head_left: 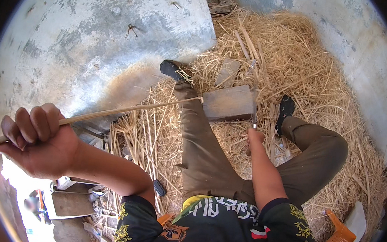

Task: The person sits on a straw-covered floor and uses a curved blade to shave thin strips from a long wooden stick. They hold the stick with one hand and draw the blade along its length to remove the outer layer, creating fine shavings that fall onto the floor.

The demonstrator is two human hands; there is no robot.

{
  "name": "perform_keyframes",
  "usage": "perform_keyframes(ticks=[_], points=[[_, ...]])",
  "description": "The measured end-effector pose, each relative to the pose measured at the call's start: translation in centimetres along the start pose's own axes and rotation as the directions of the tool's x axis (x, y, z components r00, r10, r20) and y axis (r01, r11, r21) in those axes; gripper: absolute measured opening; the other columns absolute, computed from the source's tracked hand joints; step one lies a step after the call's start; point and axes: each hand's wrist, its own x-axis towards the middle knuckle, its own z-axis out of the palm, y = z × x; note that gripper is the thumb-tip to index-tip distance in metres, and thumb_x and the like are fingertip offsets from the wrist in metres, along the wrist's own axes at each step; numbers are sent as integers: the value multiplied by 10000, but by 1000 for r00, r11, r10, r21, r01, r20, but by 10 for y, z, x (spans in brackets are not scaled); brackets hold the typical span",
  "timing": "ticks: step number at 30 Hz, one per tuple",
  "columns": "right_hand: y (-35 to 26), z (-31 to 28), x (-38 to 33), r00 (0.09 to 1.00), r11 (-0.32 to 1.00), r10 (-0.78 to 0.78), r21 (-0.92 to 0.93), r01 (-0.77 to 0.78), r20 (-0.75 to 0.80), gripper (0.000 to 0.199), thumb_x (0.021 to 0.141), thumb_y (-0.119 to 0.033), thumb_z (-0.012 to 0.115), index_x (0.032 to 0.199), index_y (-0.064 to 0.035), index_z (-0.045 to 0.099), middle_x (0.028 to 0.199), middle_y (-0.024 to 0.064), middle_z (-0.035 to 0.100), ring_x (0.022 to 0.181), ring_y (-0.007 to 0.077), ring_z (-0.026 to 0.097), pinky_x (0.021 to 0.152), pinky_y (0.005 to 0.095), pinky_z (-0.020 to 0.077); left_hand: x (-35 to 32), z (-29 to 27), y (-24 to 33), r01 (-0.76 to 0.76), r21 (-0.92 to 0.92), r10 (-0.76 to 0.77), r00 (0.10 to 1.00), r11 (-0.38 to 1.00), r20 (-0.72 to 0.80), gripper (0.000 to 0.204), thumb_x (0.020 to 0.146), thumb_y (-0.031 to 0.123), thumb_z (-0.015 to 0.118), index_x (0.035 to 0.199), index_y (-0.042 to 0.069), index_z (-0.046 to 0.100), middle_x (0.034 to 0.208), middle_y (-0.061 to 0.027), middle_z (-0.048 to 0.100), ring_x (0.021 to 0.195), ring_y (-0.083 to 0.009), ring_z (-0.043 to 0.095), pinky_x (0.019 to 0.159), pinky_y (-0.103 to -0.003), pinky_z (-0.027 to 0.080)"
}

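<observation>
My left hand [42,141] is raised at the far left, its fingers wrapped round a long thin strip of wood or bamboo [131,109]. The strip slants across my left leg, and its far end meets the left edge of a wooden block [226,104] between my legs. At the block's right end, my right hand [255,137] is closed round the handle of a bladed tool [254,119] with a bright metal collar. The tool's blade points away from me along the block's end; its outline is blurred against the shavings.
Pale shavings [294,51] cover the floor, with loose strips [249,41] farther off. A grey wall panel [100,36] stands at left, another wall [357,56] at right. A small black object [159,187] lies by my left hip, orange plastic [338,239] at lower right.
</observation>
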Motion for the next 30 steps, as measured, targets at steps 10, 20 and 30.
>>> perform_keyframes(ticks=[10,20,30], points=[[-64,13,-81,903,914,-369,263,310,220,255,774,-202,685,693,37,649,582,114,611,525,217,614,553,407,498,2,-3,-67,99,-54,-99,995,994,8,547,1051,617,334,699,199,345,607,61,255,543,-110,201,501,-308,167],[-133,-19,-254,488,667,-694,217,713,529,305,796,-234,683,689,43,619,570,120,597,547,197,595,562,406,463,17,39,-158,206,52,-187,950,977,-251,580,1007,659,426,742,146,368,578,45,189,521,-112,107,481,-316,105],[-107,3,-229,568,619,-666,-65,782,484,313,813,-237,674,707,55,637,632,216,637,617,393,658,592,476,484,13,20,-151,157,135,-90,910,978,-405,561,1009,641,442,737,160,345,583,55,193,516,-102,116,489,-305,110]])
